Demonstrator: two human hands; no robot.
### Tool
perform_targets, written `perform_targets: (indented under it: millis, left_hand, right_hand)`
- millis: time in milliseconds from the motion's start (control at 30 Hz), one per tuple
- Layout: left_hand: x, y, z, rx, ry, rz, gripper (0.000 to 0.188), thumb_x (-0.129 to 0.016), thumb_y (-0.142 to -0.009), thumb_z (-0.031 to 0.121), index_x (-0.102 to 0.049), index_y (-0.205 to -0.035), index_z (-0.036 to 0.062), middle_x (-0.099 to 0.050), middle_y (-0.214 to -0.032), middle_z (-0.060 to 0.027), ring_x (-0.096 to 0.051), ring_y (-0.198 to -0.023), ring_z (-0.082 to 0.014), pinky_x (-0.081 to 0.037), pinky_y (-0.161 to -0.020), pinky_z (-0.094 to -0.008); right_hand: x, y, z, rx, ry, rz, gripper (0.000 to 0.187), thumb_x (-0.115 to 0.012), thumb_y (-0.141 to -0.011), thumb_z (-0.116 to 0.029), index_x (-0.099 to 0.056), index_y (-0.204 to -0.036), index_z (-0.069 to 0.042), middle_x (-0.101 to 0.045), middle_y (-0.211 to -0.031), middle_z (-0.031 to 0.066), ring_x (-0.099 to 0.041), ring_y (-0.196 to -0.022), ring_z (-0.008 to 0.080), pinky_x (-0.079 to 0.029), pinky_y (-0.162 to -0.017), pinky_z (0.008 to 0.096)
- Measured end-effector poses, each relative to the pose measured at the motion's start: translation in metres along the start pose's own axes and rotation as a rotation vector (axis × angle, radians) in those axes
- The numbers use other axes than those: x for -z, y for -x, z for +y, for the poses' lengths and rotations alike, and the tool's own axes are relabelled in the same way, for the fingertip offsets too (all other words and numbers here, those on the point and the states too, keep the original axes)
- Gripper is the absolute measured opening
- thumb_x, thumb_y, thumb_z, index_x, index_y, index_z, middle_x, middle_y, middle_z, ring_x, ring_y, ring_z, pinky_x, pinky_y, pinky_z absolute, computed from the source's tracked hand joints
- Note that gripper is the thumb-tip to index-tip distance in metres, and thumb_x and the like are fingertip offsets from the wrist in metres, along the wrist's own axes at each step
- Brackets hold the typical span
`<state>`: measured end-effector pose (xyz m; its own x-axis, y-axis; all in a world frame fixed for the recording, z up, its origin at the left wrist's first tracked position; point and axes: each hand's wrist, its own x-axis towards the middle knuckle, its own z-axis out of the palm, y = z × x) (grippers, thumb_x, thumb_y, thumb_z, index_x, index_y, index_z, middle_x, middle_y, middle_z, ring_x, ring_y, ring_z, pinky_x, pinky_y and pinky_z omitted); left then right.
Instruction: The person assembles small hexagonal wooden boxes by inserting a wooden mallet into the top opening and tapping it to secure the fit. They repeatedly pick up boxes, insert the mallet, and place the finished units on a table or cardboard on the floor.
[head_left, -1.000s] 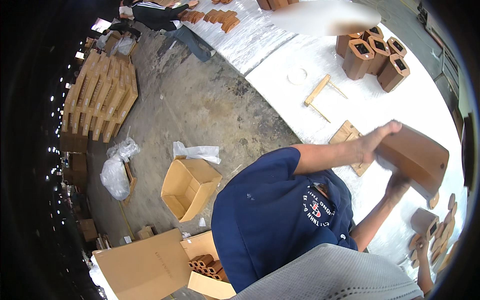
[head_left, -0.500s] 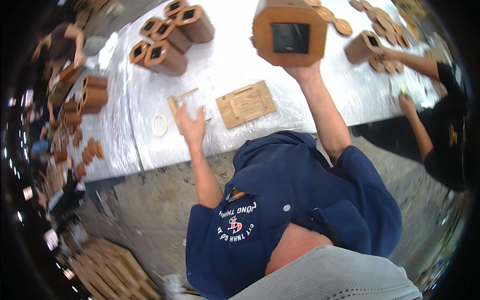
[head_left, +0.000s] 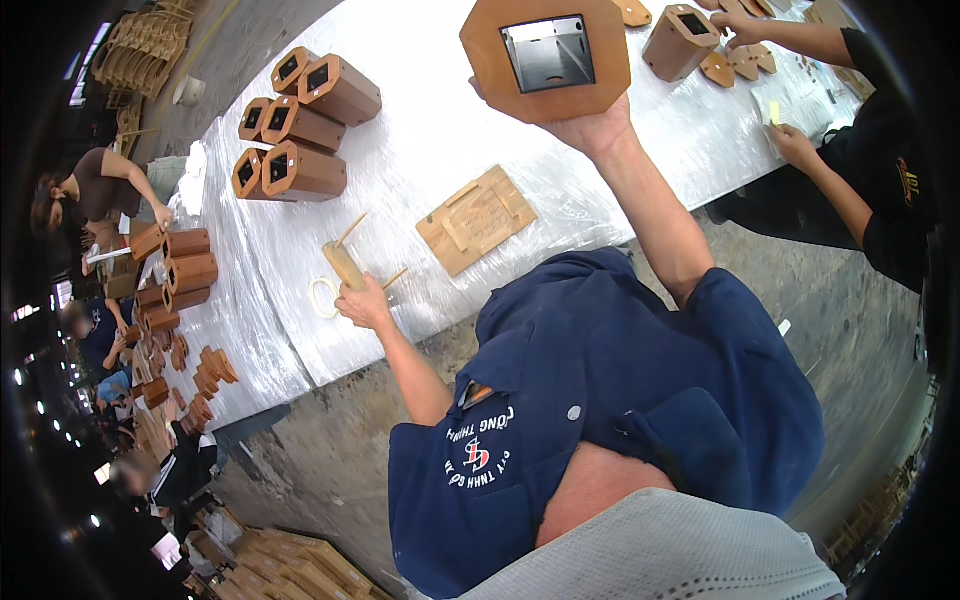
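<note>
- Octagonal brown box, top centre of the frame, square opening facing the camera, gripped by the right hand at its lower edge.
- Left hand, left of centre, closed on a two-pronged wooden frame; a pale ring lies just beside.
- Wooden board, centre, on the film-covered table, between the hands.
- Similar boxes, upper left; a co-worker's hand, upper right.

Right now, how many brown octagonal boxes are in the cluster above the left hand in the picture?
6: upper-left box, upper-right box, middle-left box, middle-right box, lower-left box and lower-right box of the cluster. Another could be hidden behind them.
</note>
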<state>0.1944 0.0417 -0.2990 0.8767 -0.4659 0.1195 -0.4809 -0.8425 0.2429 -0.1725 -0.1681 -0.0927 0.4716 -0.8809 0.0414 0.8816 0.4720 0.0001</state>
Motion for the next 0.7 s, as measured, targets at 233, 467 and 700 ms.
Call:
perform_targets:
  millis: [233,467,700]
  left_hand:
    - [-0.014,-0.016,-0.019,0.054,-0.109,0.049,0.047,-0.068,-0.075,0.038,-0.07,-0.105,0.0021,-0.063,-0.103,-0.0229,-0.063,-0.094,-0.041,-0.051,-0.08,-0.0525]
    - [-0.028,-0.005,-0.013,0.003,0.022,0.002,0.037,-0.067,-0.076,0.03,-0.067,-0.095,-0.0016,-0.065,-0.095,-0.0204,-0.065,-0.088,-0.0391,-0.051,-0.078,-0.0508]
    - [-0.059,-0.019,-0.044,0.012,0.495,-0.111,0.029,-0.067,-0.08,0.019,-0.066,-0.098,-0.0028,-0.07,-0.088,-0.0153,-0.068,-0.076,-0.029,-0.053,-0.066,-0.0398]
  right_hand:
    - [-0.002,0.002,-0.004,0.004,0.03,-0.015,0.051,-0.046,-0.098,-0.048,-0.049,-0.133,-0.011,-0.057,-0.13,0.0116,-0.058,-0.117,0.0282,-0.047,-0.102,0.0477]
    - [0.009,0.008,-0.008,-0.065,-0.045,-0.142,0.057,-0.044,-0.096,-0.053,-0.044,-0.139,-0.015,-0.051,-0.137,0.011,-0.053,-0.123,0.0297,-0.045,-0.106,0.0486]
    - [0.018,0.013,-0.01,-0.135,-0.125,-0.291,0.063,-0.042,-0.095,-0.059,-0.04,-0.144,-0.02,-0.046,-0.144,0.0103,-0.048,-0.129,0.0312,-0.043,-0.109,0.0495]
